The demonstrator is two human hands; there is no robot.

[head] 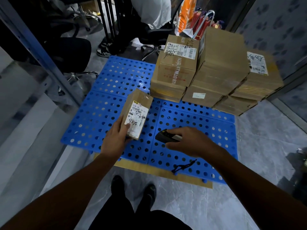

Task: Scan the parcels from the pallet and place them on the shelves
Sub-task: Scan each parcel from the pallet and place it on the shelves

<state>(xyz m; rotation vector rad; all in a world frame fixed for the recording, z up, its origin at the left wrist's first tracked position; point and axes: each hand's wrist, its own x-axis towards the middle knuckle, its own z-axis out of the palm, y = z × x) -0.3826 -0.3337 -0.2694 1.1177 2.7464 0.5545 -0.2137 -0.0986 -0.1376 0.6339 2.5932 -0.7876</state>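
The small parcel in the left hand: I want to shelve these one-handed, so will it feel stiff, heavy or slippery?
Probably stiff: the small parcel is a taped cardboard box with square edges. Likely light for its size, since the left hand alone grips it by one end. The glossy tape may be slightly slippery.

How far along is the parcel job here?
Done: hard to say; much of the pallet is bare, which may mean parcels have already gone. In hand: the left hand grips a small parcel, label up, while the right hand holds the scanner beside it. Left: a stack of boxes on the pallet's far corner, plus shelving this one.
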